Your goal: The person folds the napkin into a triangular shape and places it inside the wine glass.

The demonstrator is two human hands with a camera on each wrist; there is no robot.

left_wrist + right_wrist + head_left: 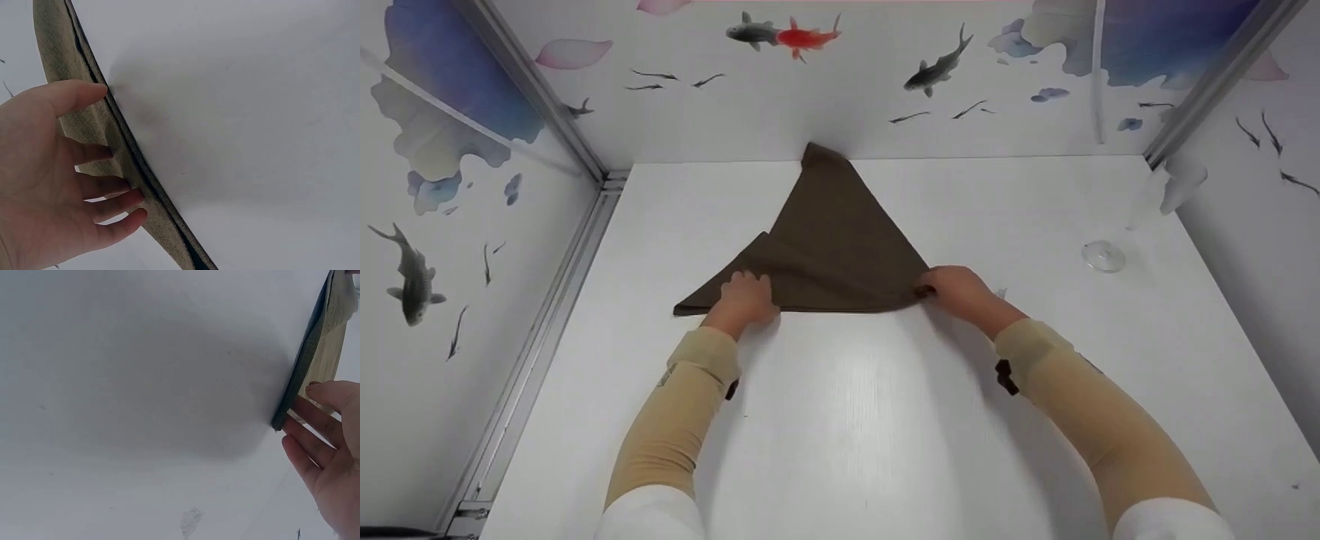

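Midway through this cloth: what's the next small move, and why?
Probably lift the right corner of the cloth and fold it leftward: the right grip pinches it, while the left grip rests by the near edge and could steady the rest.

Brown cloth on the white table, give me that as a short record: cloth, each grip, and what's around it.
Cloth: brown, folded, far tip at the back wall
Left grip: touching the cloth's near side
Right grip: pinching the cloth's right corner
Table: white, under the cloth
Clear round object: on the table, right of the cloth
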